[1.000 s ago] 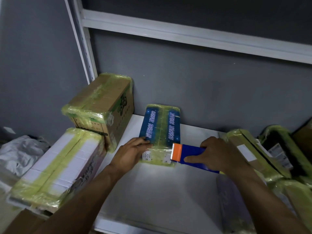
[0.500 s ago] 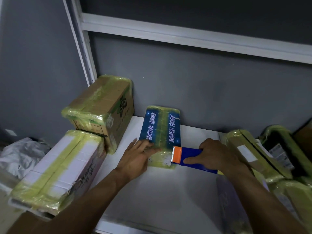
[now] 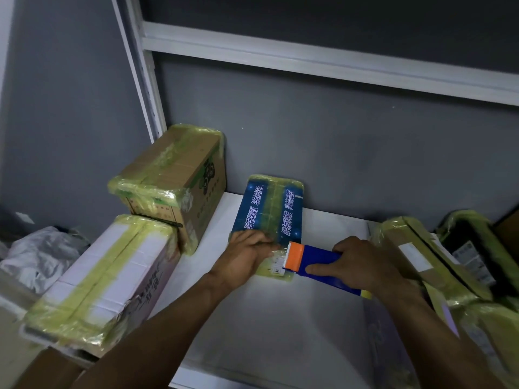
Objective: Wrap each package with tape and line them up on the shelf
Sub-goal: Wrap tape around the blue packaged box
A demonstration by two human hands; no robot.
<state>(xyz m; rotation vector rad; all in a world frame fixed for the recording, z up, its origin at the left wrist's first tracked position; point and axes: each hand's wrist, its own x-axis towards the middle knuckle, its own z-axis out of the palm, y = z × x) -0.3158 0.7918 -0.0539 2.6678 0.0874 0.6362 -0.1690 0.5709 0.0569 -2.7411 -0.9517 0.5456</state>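
Taping the blue package (image 3: 269,209): left hand (image 3: 245,258) presses flat on it, fingers straight; right hand (image 3: 365,266) grips the dispenser (image 3: 320,255). Next, probably, tear the tape.

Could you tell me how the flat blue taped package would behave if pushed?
Lying low on the white shelf, the flat blue taped package would likely slide, not tip. Its glossy tape probably makes it slippery; the left hand presses it.

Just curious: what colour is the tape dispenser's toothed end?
The toothed end is orange, clearest in head view.
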